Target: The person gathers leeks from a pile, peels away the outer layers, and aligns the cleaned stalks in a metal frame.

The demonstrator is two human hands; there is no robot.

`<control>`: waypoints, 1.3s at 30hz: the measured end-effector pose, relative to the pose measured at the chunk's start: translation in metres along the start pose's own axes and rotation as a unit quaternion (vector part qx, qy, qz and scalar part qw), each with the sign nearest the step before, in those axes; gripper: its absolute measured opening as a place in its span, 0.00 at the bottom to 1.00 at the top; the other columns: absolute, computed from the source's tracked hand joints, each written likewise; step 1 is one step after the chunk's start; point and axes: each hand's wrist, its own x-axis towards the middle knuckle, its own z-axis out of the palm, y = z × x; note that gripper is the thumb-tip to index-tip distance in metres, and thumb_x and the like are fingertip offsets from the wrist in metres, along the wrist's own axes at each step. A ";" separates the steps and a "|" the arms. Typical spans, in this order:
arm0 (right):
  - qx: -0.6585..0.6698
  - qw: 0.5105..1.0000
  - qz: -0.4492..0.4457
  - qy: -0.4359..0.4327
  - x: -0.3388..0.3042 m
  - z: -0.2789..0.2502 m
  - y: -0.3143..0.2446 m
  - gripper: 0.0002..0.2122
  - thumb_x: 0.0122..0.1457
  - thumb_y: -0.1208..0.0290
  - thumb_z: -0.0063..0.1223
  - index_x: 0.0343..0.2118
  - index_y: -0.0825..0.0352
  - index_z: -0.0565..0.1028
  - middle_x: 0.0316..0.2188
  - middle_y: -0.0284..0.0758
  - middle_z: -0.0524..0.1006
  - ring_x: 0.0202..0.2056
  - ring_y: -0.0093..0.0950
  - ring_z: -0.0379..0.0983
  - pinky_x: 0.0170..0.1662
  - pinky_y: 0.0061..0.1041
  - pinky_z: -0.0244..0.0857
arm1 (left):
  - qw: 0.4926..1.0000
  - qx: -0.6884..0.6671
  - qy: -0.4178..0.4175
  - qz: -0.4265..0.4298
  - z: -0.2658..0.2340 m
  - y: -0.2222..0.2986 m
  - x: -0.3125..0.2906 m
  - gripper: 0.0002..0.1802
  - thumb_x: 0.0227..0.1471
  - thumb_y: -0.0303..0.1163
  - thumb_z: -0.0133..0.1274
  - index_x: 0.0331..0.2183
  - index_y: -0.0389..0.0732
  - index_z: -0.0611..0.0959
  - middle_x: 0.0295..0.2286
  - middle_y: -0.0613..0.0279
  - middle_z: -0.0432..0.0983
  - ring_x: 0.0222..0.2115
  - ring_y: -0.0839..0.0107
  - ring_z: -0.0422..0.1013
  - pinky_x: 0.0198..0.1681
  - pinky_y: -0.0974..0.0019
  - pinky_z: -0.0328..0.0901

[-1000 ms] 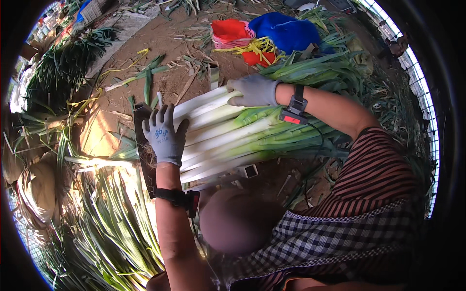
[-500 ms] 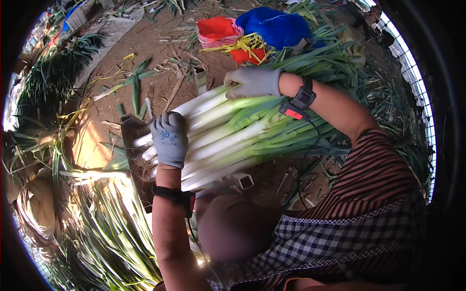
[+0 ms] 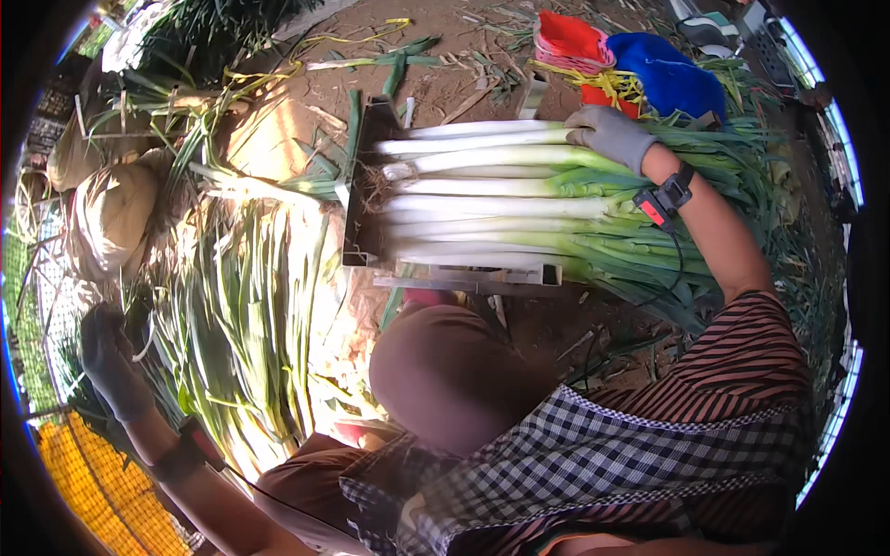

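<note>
Grey-gloved, the right hand [image 3: 609,135] rests palm down, fingers curled loosely, on the top of a bundle of leeks [image 3: 519,208]. Roughly eight or nine white stalks lie side by side, root ends butted against a dark metal frame [image 3: 363,185] on the bare soil. One left hand [image 3: 109,360], also gloved, hangs far out at the lower left, fingers loosely bent among loose green leeks [image 3: 246,324] heaped there; whether it grips one cannot be told. Beyond the bundle lie one blue cloth [image 3: 672,79] and one red cloth [image 3: 570,39]. Open dirt shows above the frame.
</note>
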 end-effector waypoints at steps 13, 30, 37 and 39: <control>-0.212 0.946 -0.199 0.140 -0.039 -0.048 -0.170 0.16 0.54 0.64 0.56 0.43 0.66 0.76 0.42 0.41 0.76 0.48 0.41 0.71 0.53 0.36 0.62 | 0.848 0.311 0.039 -0.427 -0.283 -0.161 -0.450 0.09 0.52 0.26 0.56 0.23 0.33 0.78 0.16 0.61 0.74 0.19 0.75 0.68 0.25 0.70 0.63; -0.408 0.599 -0.604 -0.332 0.008 0.256 -0.665 0.16 0.53 0.58 0.56 0.36 0.67 0.76 0.30 0.42 0.78 0.34 0.43 0.76 0.40 0.40 0.70 | 0.860 0.143 -0.246 -0.424 -0.150 -0.343 -0.453 0.30 0.52 0.58 0.52 0.30 0.36 0.85 0.28 0.42 0.78 0.34 0.47 0.75 0.38 0.52 0.68; -0.325 0.639 -0.671 -0.189 0.042 0.479 -0.677 0.10 0.51 0.63 0.56 0.30 0.66 0.79 0.26 0.40 0.79 0.32 0.38 0.78 0.32 0.35 0.70 | 0.823 -0.124 -0.228 -0.505 -0.103 -0.329 -0.444 0.22 0.53 0.46 0.56 0.38 0.35 0.84 0.32 0.45 0.80 0.36 0.55 0.78 0.40 0.58 0.68; -0.428 0.600 -0.662 -0.136 0.040 0.503 -0.683 0.06 0.50 0.70 0.54 0.26 0.65 0.80 0.25 0.38 0.80 0.29 0.35 0.78 0.28 0.33 0.69 | 0.830 -0.139 -0.200 -0.501 -0.099 -0.320 -0.440 0.22 0.53 0.46 0.56 0.37 0.35 0.84 0.31 0.46 0.80 0.33 0.56 0.78 0.39 0.59 0.68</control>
